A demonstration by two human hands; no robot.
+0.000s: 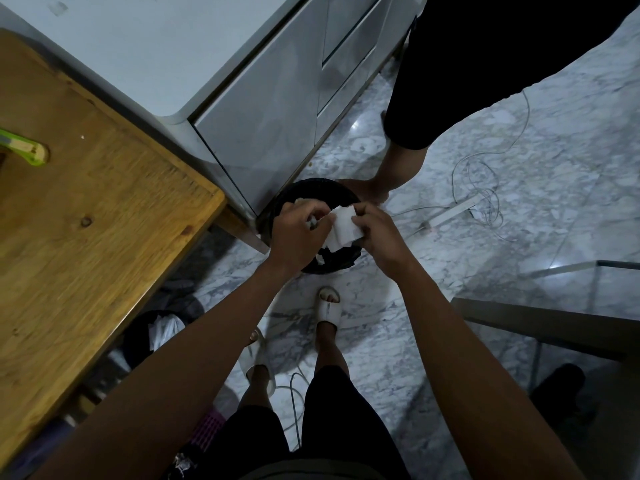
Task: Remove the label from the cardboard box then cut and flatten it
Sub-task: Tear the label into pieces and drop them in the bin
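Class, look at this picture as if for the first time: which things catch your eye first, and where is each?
First, the two hands at the centre: the left hand and right hand both pinch a white label over a black bin on the marble floor. Next, the wooden table filling the left side, with a green cutter at its left edge. A second person's bare leg stands behind the bin.

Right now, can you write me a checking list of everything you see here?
Surface: wooden table, marble floor.
Job's things: white label held over the black bin; cardboard box not seen; green cutter on the table.
Clutter: dark bag under the table.
Grippers: left hand and right hand both pinch the label.
Cables: white cables and power strip on the floor.
Surroundings: grey cabinet, glass table, second person's leg.
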